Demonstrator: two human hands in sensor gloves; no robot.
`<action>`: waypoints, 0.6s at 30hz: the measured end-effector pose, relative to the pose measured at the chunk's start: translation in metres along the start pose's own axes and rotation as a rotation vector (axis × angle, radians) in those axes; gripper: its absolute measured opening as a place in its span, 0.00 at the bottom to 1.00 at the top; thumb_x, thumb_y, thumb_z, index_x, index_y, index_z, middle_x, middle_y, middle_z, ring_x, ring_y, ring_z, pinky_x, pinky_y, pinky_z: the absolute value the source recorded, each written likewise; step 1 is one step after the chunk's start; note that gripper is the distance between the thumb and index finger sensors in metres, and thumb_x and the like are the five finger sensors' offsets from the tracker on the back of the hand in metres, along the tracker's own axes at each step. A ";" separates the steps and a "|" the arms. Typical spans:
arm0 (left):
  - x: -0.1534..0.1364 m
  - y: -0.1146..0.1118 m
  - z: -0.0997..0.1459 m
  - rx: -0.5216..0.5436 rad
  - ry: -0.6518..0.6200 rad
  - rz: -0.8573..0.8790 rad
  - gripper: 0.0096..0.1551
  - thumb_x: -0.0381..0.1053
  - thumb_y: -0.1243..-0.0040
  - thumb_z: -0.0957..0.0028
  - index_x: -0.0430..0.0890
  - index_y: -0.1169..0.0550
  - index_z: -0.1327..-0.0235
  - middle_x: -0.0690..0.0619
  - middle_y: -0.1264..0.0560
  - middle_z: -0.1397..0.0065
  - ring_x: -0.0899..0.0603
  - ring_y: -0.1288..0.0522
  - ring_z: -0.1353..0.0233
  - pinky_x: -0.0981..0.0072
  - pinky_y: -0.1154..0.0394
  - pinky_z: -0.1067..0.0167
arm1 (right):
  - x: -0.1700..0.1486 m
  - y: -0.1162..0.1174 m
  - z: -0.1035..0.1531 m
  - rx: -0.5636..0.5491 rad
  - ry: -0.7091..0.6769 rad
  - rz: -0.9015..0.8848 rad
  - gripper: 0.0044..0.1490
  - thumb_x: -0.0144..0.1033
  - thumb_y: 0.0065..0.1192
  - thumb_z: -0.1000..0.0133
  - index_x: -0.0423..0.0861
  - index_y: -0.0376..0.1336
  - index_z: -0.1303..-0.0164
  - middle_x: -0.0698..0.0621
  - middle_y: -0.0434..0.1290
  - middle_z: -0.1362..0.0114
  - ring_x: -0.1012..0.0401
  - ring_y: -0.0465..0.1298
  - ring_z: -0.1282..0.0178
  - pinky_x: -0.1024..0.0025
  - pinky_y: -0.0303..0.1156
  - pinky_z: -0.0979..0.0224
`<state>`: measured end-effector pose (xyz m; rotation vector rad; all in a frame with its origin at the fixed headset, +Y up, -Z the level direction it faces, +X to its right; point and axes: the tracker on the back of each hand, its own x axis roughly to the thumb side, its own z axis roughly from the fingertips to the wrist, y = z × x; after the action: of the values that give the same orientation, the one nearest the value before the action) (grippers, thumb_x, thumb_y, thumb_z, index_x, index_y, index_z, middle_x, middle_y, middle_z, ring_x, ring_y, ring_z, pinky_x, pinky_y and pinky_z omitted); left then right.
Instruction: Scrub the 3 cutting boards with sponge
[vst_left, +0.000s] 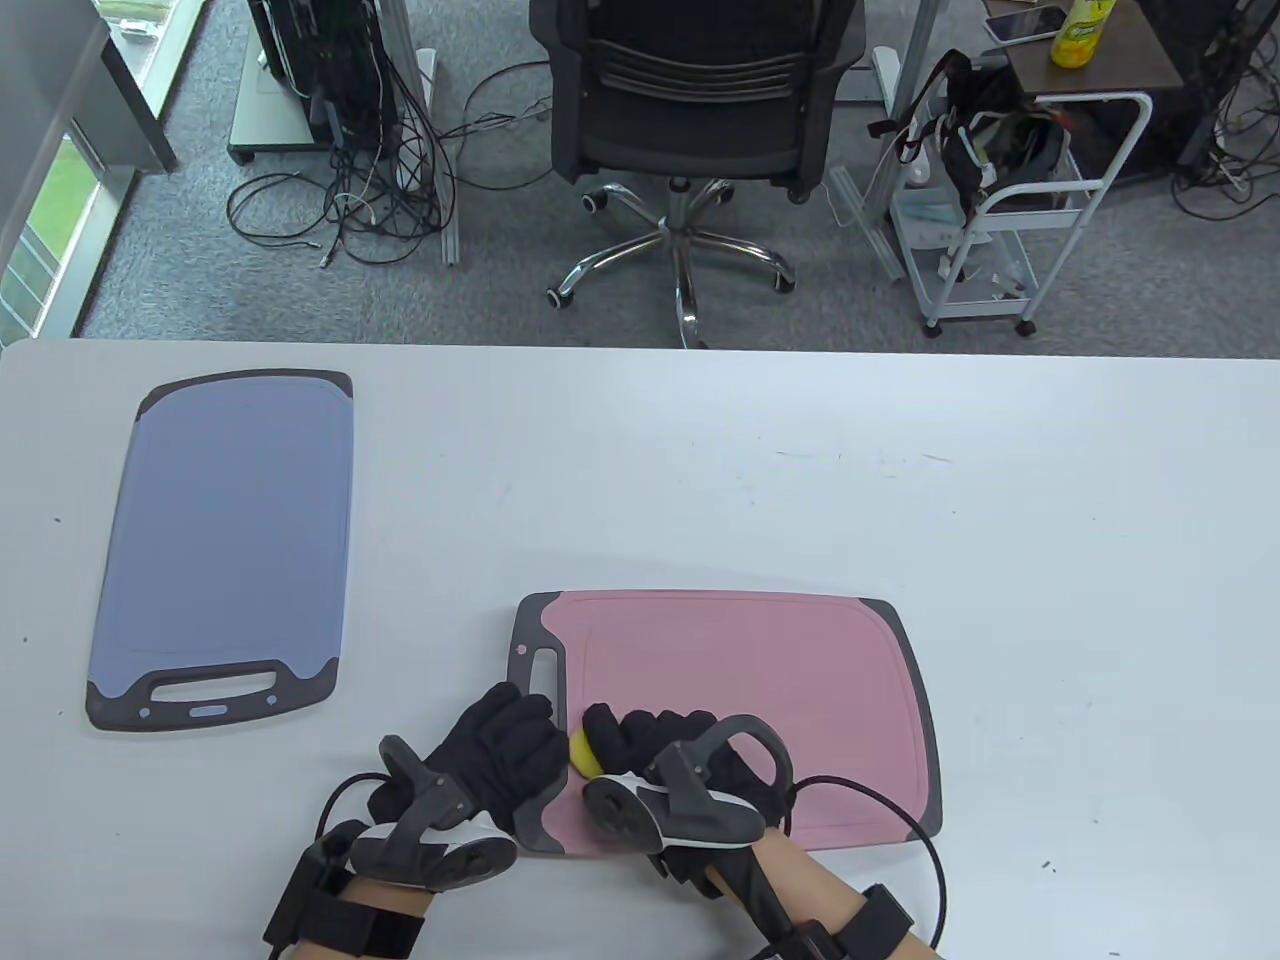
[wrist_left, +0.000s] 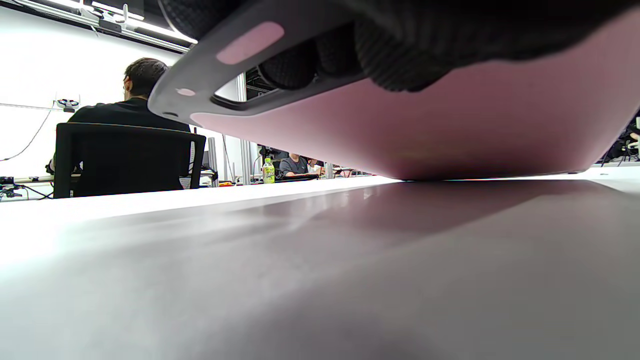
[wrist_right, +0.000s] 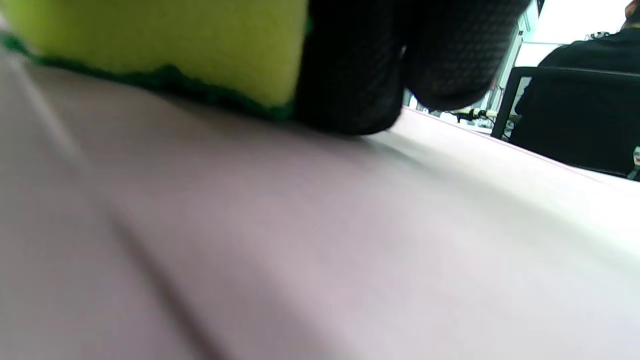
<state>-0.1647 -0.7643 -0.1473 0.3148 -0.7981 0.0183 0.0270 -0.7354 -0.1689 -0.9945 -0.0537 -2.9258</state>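
Observation:
A pink cutting board with grey ends lies near the table's front edge. My left hand grips its handle end; in the left wrist view the fingers curl under the board's underside, which is tilted up off the table there. My right hand holds a yellow sponge with a green scouring layer and presses it on the board's left part. Up close, the sponge sits green side down on the pink surface beside my fingers. A blue cutting board lies at the far left.
Bare white table spreads behind and to the right of the pink board. Beyond the table's far edge stand an office chair and a white cart. Cables trail from both wrists.

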 end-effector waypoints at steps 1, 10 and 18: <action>0.000 0.000 0.000 -0.002 -0.001 -0.004 0.23 0.54 0.34 0.40 0.56 0.33 0.37 0.59 0.28 0.32 0.46 0.29 0.23 0.44 0.34 0.25 | -0.015 0.004 0.006 0.002 0.058 -0.046 0.46 0.61 0.53 0.48 0.46 0.56 0.24 0.46 0.71 0.41 0.57 0.77 0.51 0.54 0.73 0.39; -0.001 -0.001 -0.002 -0.031 0.008 0.005 0.23 0.54 0.35 0.39 0.56 0.34 0.36 0.59 0.29 0.31 0.46 0.30 0.22 0.43 0.35 0.24 | -0.197 0.051 0.119 0.129 0.738 -0.076 0.45 0.59 0.55 0.48 0.44 0.57 0.25 0.44 0.72 0.42 0.56 0.78 0.52 0.52 0.73 0.41; 0.000 -0.001 -0.001 -0.020 0.001 0.004 0.23 0.54 0.35 0.39 0.56 0.33 0.36 0.59 0.29 0.31 0.46 0.30 0.22 0.43 0.35 0.24 | -0.092 0.023 0.037 0.060 0.295 -0.112 0.46 0.58 0.56 0.48 0.40 0.58 0.26 0.43 0.72 0.44 0.56 0.78 0.53 0.52 0.73 0.42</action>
<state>-0.1640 -0.7649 -0.1482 0.2945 -0.7972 0.0144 0.1240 -0.7530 -0.1954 -0.5607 -0.1896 -3.1168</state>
